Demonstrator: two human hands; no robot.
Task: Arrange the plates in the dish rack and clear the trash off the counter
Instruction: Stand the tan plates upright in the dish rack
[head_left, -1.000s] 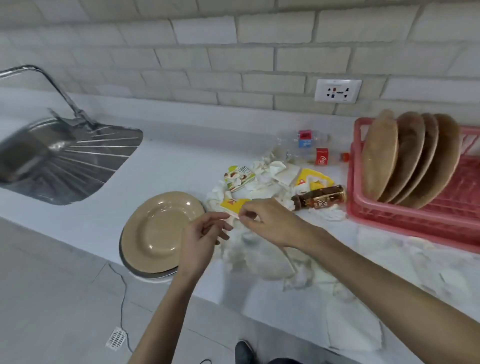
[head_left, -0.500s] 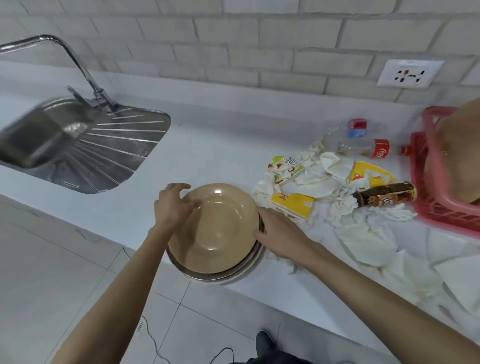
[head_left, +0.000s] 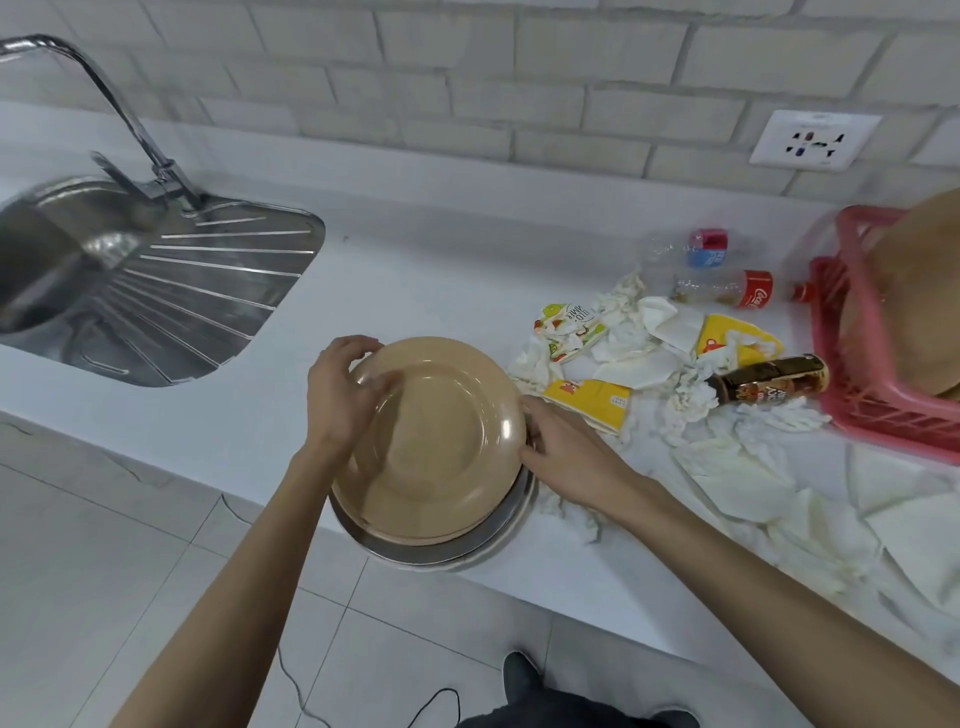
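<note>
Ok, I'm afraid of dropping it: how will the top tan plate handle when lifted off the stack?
Probably stiff: the tan plate holds its round shape with the left hand and right hand gripping opposite rims. Its glossy sheen suggests a slippery surface. Sitting offset on the stack, it likely lifts free.

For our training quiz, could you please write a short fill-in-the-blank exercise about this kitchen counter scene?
1. The left hand and the right hand grip a tan ____ by its rim.
2. The brown bottle lies on its ____ beside the dish rack.
3. The faucet stands over the steel ____.
Missing words: plate; side; sink.
</note>
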